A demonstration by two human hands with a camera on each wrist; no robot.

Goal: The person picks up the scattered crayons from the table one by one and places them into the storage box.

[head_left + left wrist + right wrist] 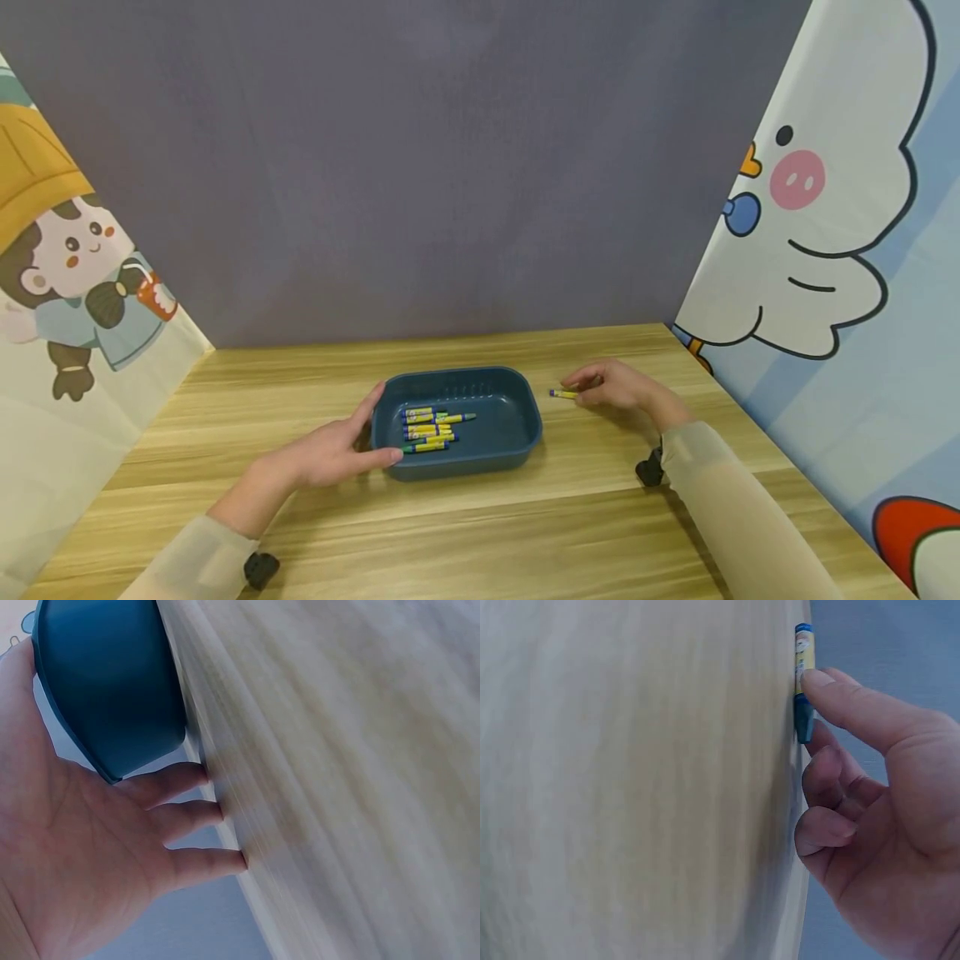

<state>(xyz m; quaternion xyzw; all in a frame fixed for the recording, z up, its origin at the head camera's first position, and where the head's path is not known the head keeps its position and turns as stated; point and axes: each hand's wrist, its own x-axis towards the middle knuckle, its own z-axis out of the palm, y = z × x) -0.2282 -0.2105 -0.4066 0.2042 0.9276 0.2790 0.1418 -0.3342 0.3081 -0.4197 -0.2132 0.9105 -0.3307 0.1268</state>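
Note:
At the left end of a dark teal tray [457,467], my left hand [330,450] spreads around the corner, its thumb on the front rim and a finger along the back. In the left wrist view the other fingers [202,862] reach straight down to the tabletop beside the tray's wall [112,682]. Right of the tray, my right hand [618,386] pinches a crayon [561,393] between thumb and forefinger. This crayon has a yellow wrapper, blue bands and a dark green tip in the right wrist view. Its other fingers curl loosely.
Several yellow-wrapped crayons [429,431] lie in the left half of the tray, some with green tips. The wood-grain table [480,542] ends at a grey backdrop [450,167]. Cartoon-printed panels stand along its left and right sides.

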